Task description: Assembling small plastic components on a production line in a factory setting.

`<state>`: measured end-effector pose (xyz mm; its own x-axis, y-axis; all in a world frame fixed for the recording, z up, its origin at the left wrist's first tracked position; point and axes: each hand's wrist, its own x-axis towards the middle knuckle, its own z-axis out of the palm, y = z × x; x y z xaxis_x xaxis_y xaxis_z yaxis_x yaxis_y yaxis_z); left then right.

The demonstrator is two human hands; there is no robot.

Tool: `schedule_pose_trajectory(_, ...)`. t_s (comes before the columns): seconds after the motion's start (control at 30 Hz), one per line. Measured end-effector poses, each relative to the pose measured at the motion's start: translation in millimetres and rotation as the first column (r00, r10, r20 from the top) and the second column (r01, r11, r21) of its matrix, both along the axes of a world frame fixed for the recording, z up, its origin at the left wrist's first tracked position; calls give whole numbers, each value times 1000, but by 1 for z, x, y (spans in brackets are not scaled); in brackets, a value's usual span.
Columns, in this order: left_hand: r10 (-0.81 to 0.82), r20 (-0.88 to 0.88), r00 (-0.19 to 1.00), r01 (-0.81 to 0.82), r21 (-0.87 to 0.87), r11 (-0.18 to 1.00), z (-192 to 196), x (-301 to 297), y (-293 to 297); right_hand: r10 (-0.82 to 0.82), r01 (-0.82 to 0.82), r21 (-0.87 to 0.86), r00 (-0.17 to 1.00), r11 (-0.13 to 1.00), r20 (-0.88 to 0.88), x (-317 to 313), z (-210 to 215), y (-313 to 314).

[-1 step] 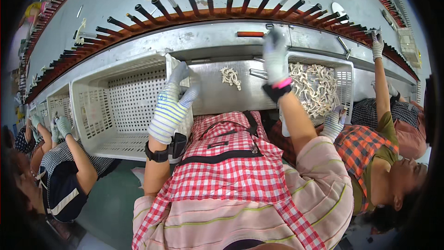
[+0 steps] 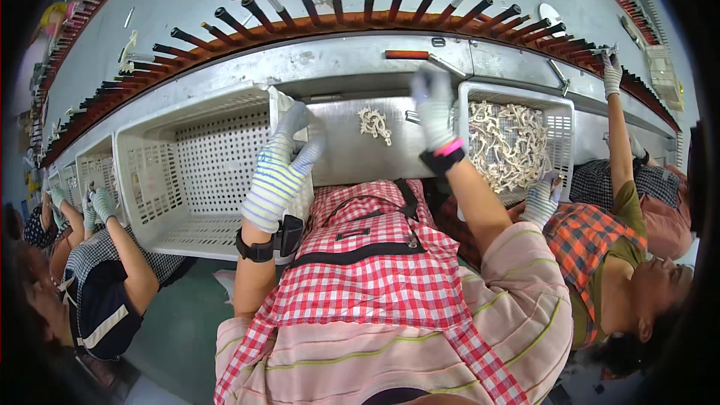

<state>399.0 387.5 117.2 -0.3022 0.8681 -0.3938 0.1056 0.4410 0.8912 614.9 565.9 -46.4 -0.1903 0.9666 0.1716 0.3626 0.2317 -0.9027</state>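
My left hand [image 2: 279, 169], in a striped glove, rests at the right rim of the large white crate [image 2: 271, 124]. Its thumb stands apart from the fingers, and nothing shows between them. Over the steel worktop [image 2: 337, 157], my gloved right hand [image 2: 433, 109] is smeared by motion, so its fingers cannot be read. Beside it a small metal piece [image 2: 412, 116] shows partly from under the hand. Several cream-coloured curved parts [image 2: 375, 126] lie in a small heap between my hands. Just beyond the right hand lies a tool with a red handle [image 2: 406, 55] and a metal end.
Right of my right hand stands a white basket [image 2: 559, 97] filled with cream parts [image 2: 510, 142]. A curved rack [image 2: 337, 21] with several dark-handled tools runs across the far side. Co-workers sit on both sides; one gloved hand [image 2: 541, 202] is beside the right basket.
My right hand has moved left and toward me, away from the red-handled tool, whose metal end now shows. The left hand stays at the crate rim.
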Motion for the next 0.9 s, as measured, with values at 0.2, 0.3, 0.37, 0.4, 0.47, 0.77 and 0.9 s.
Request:
schedule_pose_trajectory(0.2, -124, 63, 990, 124, 5, 992, -56, 13, 8, 493, -130, -531, 600, 837, 630, 13, -79, -79)
schedule_pose_trajectory(0.3, -317, -42, 948, 315, -41, 948, -76, 26, 22, 410, -14, -520, 634, 854, 656, 9, -100, -78)
schedule_pose_trajectory(0.37, -401, -11, 916, 394, -160, 905, -97, 33, 30, 369, 66, -549, 673, 833, 641, 8, -107, -73)
schedule_pose_trajectory(0.4, -430, -49, 901, 415, -187, 891, -108, 35, 32, 340, 67, -550, 723, 832, 602, 10, -107, -71)
schedule_pose_trajectory(0.47, -405, -364, 838, 388, -122, 913, -135, 38, 30, 340, 37, -602, 796, 798, 500, 9, -97, -66)
schedule_pose_trajectory(0.77, -429, -331, 841, 392, -174, 903, -128, 28, 32, 539, -577, -7, 758, 817, 367, 10, 9, -75)
schedule_pose_trajectory(0.9, -322, -43, 946, 297, -287, 911, -97, 25, 29, 254, -210, -185, 930, 960, 265, 28, -26, -63)
